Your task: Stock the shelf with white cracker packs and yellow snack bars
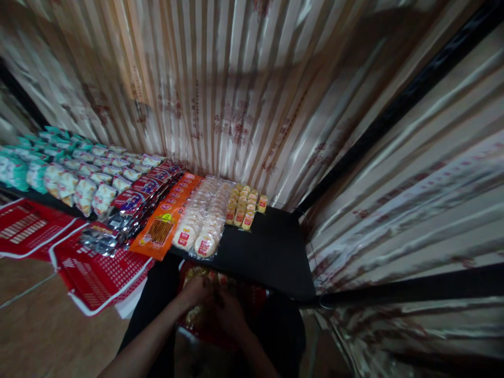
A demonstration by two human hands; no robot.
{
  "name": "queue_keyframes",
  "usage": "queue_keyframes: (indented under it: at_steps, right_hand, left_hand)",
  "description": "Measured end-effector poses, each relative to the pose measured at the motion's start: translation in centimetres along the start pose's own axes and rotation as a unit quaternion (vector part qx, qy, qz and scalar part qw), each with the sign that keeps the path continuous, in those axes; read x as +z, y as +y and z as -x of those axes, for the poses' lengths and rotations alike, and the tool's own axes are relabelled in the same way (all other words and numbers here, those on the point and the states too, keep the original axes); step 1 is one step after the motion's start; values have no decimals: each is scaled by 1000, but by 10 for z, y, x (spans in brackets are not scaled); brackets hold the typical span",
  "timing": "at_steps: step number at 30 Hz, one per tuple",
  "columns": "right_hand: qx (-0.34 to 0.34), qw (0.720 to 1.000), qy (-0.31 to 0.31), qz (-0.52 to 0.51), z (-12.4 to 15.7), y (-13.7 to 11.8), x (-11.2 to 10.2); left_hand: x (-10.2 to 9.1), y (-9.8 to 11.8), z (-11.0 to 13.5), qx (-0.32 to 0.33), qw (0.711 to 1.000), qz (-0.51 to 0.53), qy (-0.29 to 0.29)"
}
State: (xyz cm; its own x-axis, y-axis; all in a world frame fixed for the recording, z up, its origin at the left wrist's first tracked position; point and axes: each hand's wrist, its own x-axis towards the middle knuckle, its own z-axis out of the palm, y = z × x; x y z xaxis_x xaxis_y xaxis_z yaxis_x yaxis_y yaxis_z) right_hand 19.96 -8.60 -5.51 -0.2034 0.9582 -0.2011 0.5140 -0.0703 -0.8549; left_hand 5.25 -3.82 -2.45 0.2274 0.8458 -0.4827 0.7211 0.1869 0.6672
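Both my hands are low in the middle of the head view, close together over a red basket (207, 336) between my knees. My left hand (196, 290) has its fingers curled inward among yellowish wrapped snack packs (193, 316) in the basket. Beside it, my right hand (229, 310) reaches in with bent fingers, in deep shadow. What either hand pinches is too dark and blurred to make out. Just beyond them, on a black shelf (268, 252), stand rows of small yellow wrapped rolls (246, 207) and round white crackers in clear wrappers (197, 231).
Left along the shelf lie orange snack bags (165, 220), dark purple packets (136, 197), white patterned packs (84, 191) and green-topped packs (16, 168). Red baskets with white rims (102, 273) sit under the shelf's front edge. Striped sheeting hangs behind; a black diagonal post (378, 121) rises at right.
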Motion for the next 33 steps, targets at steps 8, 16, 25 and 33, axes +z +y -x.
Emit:
queue_keyframes:
  at_steps: [8,16,25,33]
  right_hand:
    - [-9,995,90,-43,5,-25,-39]
    - [-12,971,114,-208,-14,-29,-56]
    - [-15,965,237,-113,-42,-12,-68]
    - [19,958,286,22,-62,-10,-74]
  left_hand:
    - [-12,25,15,47,961,274,-5]
    - [-5,45,7,67,907,413,39]
    - [3,73,-3,78,948,300,77]
    - [9,83,-27,99,963,180,174]
